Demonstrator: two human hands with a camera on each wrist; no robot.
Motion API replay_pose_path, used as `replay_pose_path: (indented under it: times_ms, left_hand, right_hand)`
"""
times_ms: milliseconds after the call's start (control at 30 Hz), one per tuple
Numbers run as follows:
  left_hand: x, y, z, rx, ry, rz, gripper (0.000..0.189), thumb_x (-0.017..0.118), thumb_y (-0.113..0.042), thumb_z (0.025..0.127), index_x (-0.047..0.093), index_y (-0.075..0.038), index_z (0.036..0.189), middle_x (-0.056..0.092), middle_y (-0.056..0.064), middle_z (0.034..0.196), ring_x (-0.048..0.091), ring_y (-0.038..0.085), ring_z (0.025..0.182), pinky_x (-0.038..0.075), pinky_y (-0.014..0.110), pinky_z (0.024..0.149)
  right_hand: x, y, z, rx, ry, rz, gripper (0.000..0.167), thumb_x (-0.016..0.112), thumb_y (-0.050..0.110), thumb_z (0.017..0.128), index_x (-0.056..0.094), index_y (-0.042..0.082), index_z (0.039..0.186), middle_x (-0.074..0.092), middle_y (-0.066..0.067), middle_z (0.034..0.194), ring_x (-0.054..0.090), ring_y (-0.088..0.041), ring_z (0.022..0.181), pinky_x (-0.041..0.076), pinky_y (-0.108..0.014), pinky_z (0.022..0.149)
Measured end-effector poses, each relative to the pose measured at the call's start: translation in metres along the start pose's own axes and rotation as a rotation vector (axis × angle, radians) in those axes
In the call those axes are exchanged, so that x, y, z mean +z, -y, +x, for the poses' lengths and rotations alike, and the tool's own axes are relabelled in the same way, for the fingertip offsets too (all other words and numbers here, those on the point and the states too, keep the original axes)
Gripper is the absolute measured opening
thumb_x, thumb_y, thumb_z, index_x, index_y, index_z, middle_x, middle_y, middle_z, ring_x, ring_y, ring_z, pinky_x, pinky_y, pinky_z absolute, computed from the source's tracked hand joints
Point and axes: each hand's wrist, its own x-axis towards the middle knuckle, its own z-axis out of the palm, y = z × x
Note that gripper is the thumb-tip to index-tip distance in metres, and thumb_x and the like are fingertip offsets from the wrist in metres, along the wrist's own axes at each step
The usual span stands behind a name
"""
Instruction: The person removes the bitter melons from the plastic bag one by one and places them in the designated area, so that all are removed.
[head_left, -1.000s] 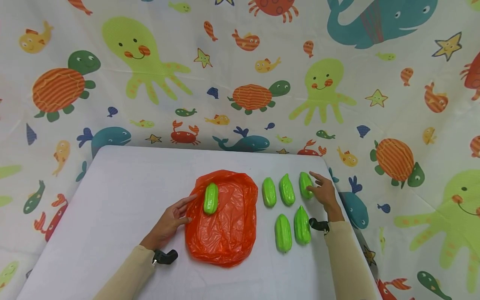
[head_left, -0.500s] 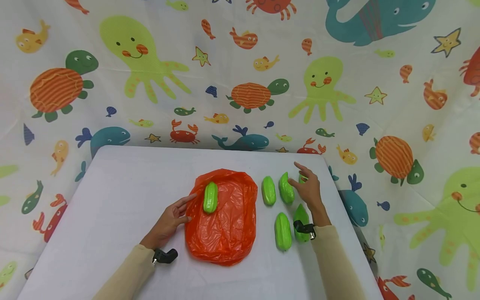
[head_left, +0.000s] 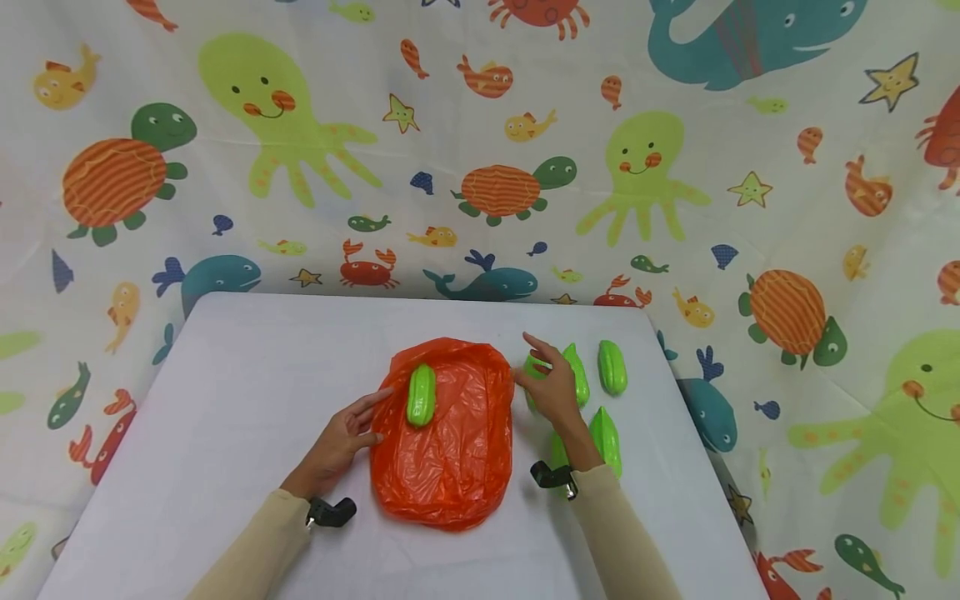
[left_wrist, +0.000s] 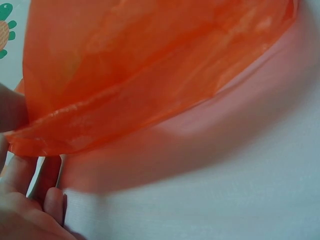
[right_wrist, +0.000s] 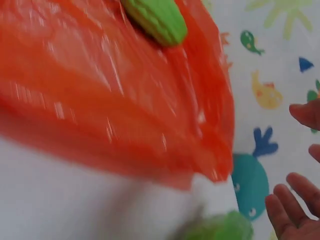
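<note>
An orange-red plastic bag (head_left: 450,450) lies spread on the white table with its rim standing up. On it, near its upper left, rests one bright green, ridged, cucumber-like vegetable (head_left: 422,395). My left hand (head_left: 337,442) pinches the bag's left rim between thumb and fingers; in the left wrist view the rim (left_wrist: 75,135) runs between them. My right hand (head_left: 551,383) is over the green vegetables at the bag's right, its fingers spread and nothing held. It partly hides a green vegetable (head_left: 532,367) behind its fingers. In the right wrist view the right fingers (right_wrist: 305,192) are apart from the bag.
Several similar green vegetables lie right of the bag: one at the far right (head_left: 612,367), one beside the hand (head_left: 576,373), one nearer (head_left: 606,437), and another partly under the right forearm. A sea-animal cloth (head_left: 495,108) hangs behind the white table (head_left: 285,358).
My right hand has moved left from the far-right vegetable, across the others, to near the bag's right rim. My left hand and the bag have stayed put.
</note>
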Motion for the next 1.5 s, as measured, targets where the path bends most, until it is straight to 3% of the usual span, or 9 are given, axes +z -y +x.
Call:
replay_pose_path:
  times_ms: [133, 367, 467, 600, 733, 867, 1100, 1333, 1500]
  left_hand:
    - [0.0, 0.0, -0.001, 0.003, -0.002, 0.003, 0.077, 0.065, 0.004, 0.097, 0.036, -0.013, 0.166, 0.032, 0.014, 0.174, 0.041, 0.02, 0.156, 0.051, 0.017, 0.107]
    - [0.0, -0.002, -0.001, -0.001, -0.009, 0.017, 0.077, 0.065, 0.003, 0.097, 0.036, -0.014, 0.166, 0.032, 0.015, 0.174, 0.051, -0.003, 0.141, 0.052, 0.016, 0.106]
    - [0.0, -0.003, -0.001, -0.004, -0.016, 0.024, 0.076, 0.066, 0.003, 0.097, 0.037, -0.015, 0.166, 0.034, 0.015, 0.174, 0.05, 0.005, 0.145, 0.052, 0.016, 0.105]
    - [0.001, -0.003, -0.001, -0.008, -0.017, 0.025, 0.077, 0.066, 0.003, 0.097, 0.037, -0.015, 0.166, 0.034, 0.014, 0.174, 0.039, 0.028, 0.157, 0.052, 0.016, 0.106]
    - [0.0, -0.001, -0.001, -0.004, -0.011, 0.023, 0.077, 0.066, 0.003, 0.097, 0.036, -0.014, 0.166, 0.033, 0.014, 0.174, 0.03, 0.038, 0.16, 0.052, 0.015, 0.106]
    - [-0.001, 0.0, -0.001, 0.005, -0.008, 0.02, 0.076, 0.065, 0.003, 0.097, 0.037, -0.014, 0.166, 0.034, 0.014, 0.174, 0.031, 0.038, 0.159, 0.051, 0.015, 0.106]
    - [0.001, 0.001, 0.0, 0.005, -0.008, 0.023, 0.076, 0.065, 0.003, 0.098, 0.036, -0.014, 0.166, 0.033, 0.015, 0.174, 0.031, 0.038, 0.16, 0.051, 0.014, 0.106]
    - [0.002, 0.0, 0.0, 0.014, -0.007, 0.028, 0.075, 0.063, 0.005, 0.097, 0.036, -0.013, 0.166, 0.033, 0.016, 0.173, 0.03, 0.04, 0.159, 0.051, 0.015, 0.106]
    - [0.002, -0.001, -0.001, 0.0, -0.023, 0.047, 0.076, 0.064, 0.003, 0.098, 0.037, -0.016, 0.166, 0.034, 0.015, 0.173, 0.04, 0.031, 0.156, 0.053, 0.017, 0.105]
  right_hand:
    - [0.025, 0.007, -0.01, -0.036, 0.015, 0.036, 0.065, 0.084, 0.017, 0.091, 0.062, 0.027, 0.15, 0.06, -0.005, 0.154, 0.058, -0.04, 0.138, 0.053, -0.056, 0.113]
    - [0.063, 0.017, -0.024, -0.107, 0.122, 0.125, 0.065, 0.084, 0.016, 0.09, 0.061, 0.015, 0.15, 0.06, -0.02, 0.149, 0.058, -0.047, 0.133, 0.054, -0.064, 0.107]
    - [0.078, 0.021, -0.029, -0.119, 0.166, 0.125, 0.066, 0.084, 0.016, 0.09, 0.06, 0.012, 0.151, 0.06, -0.019, 0.15, 0.058, -0.047, 0.133, 0.054, -0.063, 0.108]
    - [0.097, 0.025, -0.036, -0.11, 0.205, 0.093, 0.065, 0.084, 0.017, 0.091, 0.06, 0.013, 0.151, 0.06, -0.015, 0.151, 0.06, -0.044, 0.133, 0.056, -0.059, 0.107]
    - [0.113, 0.03, -0.041, -0.044, 0.235, 0.038, 0.066, 0.085, 0.022, 0.091, 0.059, 0.022, 0.152, 0.061, -0.01, 0.152, 0.063, -0.036, 0.132, 0.06, -0.051, 0.105]
    - [0.129, 0.035, -0.044, 0.034, 0.263, 0.01, 0.067, 0.085, 0.023, 0.091, 0.058, 0.028, 0.152, 0.062, -0.005, 0.147, 0.067, -0.029, 0.125, 0.063, -0.044, 0.1]
    - [0.145, 0.035, -0.045, 0.049, 0.255, -0.026, 0.07, 0.085, 0.017, 0.09, 0.057, 0.023, 0.154, 0.059, -0.006, 0.148, 0.065, -0.026, 0.124, 0.061, -0.046, 0.102]
    - [0.146, 0.034, -0.047, 0.048, 0.259, -0.03, 0.069, 0.085, 0.016, 0.09, 0.058, 0.022, 0.153, 0.06, -0.008, 0.146, 0.066, -0.026, 0.119, 0.062, -0.044, 0.101]
    - [0.14, 0.03, -0.051, 0.051, 0.247, 0.012, 0.067, 0.087, 0.015, 0.088, 0.062, 0.022, 0.15, 0.062, -0.008, 0.141, 0.067, -0.022, 0.111, 0.064, -0.039, 0.095]
